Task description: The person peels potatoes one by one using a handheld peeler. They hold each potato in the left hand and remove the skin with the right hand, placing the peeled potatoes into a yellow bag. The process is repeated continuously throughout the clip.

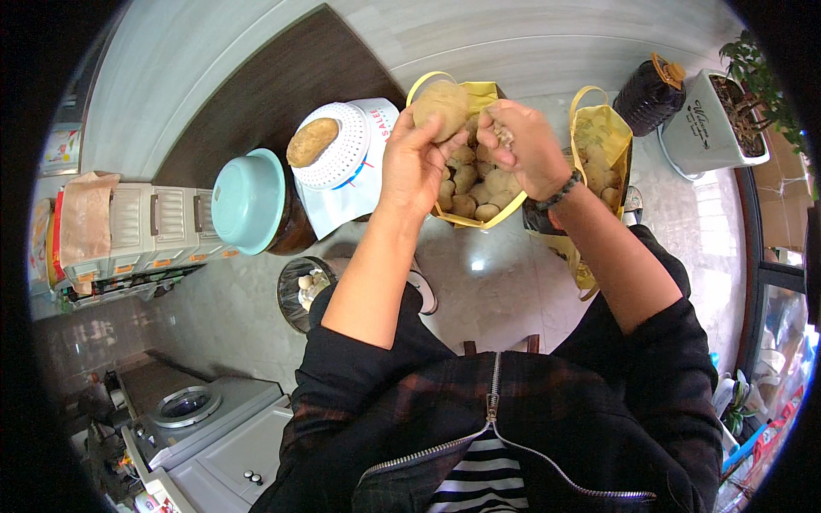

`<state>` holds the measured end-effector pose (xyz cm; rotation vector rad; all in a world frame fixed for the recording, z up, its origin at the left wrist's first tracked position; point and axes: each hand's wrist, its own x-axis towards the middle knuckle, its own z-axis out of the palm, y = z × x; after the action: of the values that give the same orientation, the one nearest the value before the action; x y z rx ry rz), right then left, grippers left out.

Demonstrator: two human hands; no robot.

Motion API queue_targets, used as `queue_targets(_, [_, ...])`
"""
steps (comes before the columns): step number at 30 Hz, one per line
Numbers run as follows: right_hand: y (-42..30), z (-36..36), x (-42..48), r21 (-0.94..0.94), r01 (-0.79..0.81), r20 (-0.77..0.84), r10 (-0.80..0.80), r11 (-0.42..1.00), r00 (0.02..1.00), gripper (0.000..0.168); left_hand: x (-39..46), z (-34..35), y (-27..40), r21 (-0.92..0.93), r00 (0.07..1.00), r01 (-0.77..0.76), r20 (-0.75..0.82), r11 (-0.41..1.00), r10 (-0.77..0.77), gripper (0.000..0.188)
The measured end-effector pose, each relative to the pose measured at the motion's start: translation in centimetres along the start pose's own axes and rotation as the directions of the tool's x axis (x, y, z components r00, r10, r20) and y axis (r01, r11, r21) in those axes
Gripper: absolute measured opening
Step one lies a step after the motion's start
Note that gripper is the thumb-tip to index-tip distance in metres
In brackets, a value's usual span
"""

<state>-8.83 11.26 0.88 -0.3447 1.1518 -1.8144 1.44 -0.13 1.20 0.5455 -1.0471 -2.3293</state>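
My left hand (420, 154) holds a large potato (442, 108) upright above a yellow bag (474, 223) filled with potatoes. Just to its right, my right hand (523, 144) has its fingers curled around some small pale bits (502, 136), too small to name. The two hands are close together, not clearly touching. Another potato (313, 142) lies on an upturned white perforated basket (337, 160) to the left. Farther right, a second yellow bag (606, 134) also holds potatoes, partly hidden by my right wrist.
A light-blue basin (247, 202) rests on a dark container at the left. Below it stands a lined waste bin (287, 295) with pale items inside. At the upper right are a dark plastic jug (648, 99) and a white plant pot (699, 125).
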Motion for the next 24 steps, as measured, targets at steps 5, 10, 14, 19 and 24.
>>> queue_targets(5, [-0.8, -1.1, 0.3, 0.07, 0.001, 0.119, -0.009, 0.998, 0.993, 0.02, 1.3, -3.2, 0.6, -0.34, 0.964, 0.253, 0.171, 0.906, -0.205, 0.034])
queue_targets(10, [-0.4, -1.0, 0.4, -0.011, -0.045, 0.129, 0.046, 0.999, 0.991, 0.027, 0.9, -2.3, 0.1, -0.346, 0.933, 0.345, 0.226, 0.873, -0.279, 0.036])
queue_targets(14, [0.1, -0.7, 0.3, -0.11, -0.03, 0.123, 0.043, 0.994, 0.991, 0.03, 0.7, -1.8, -0.4, -0.321, 0.92, 0.384, 0.209, 0.866, -0.33, 0.044])
queue_targets(19, [0.0, -0.9, 0.4, -0.152, -0.005, 0.122, 0.023, 0.988, 0.992, 0.028, 0.3, -0.7, 0.0, -0.253, 0.918, 0.388, 0.195, 0.886, -0.346, 0.059])
queue_targets(24, [0.1, -1.1, 0.5, -0.152, -0.011, 0.111, 0.029, 0.988, 0.993, 0.028, 0.5, -1.0, 0.3, -0.242, 0.9, 0.427, 0.208, 0.872, -0.383, 0.063])
